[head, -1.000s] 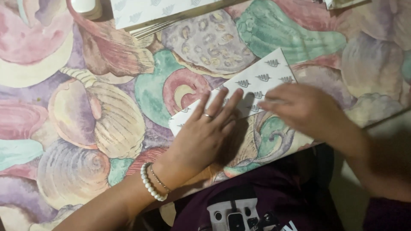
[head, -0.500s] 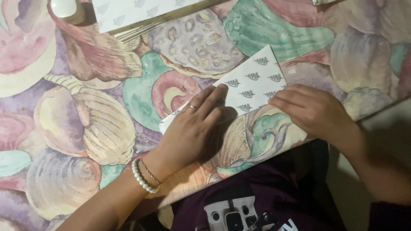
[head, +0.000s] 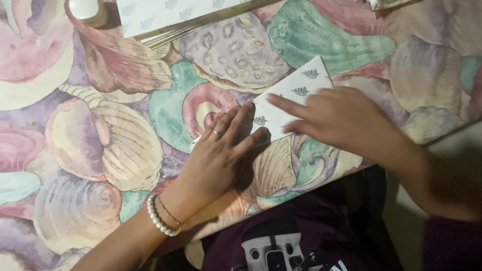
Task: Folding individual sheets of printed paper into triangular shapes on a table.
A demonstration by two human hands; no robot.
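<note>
Both hands flat on a folded patterned sheet

From my remote seat, the biggest thing I see is the desk [head: 90, 150], covered by a cloth printed with large shells in pink, lilac, green and cream. It spreads out on every side of the hands, and its near edge runs just below both wrists.

Far beyond the fingertips, at the top edge of the view, I can make out a stack of white sheets [head: 165, 15] with small grey leaf marks, lying flat. Just left of that stack sits a small white rounded object [head: 84, 9], cut off by the frame, so I cannot tell what it is.

Under the hands lies the folded paper [head: 296, 98], white with the same small leaf print, flat on the desk with one corner pointing away from me. It sits between the two hands and partly beneath both.

My left hand [head: 218, 160] is spread open, palm down, fingers pressing on the near left part of the paper; nothing is grasped. It wears a ring, and a pearl bracelet [head: 159, 218] circles the wrist.

My right hand [head: 341, 118] is blurred; it lies over the paper's right side with the fingers stretched toward the left hand, and I see no clenched grip
</note>
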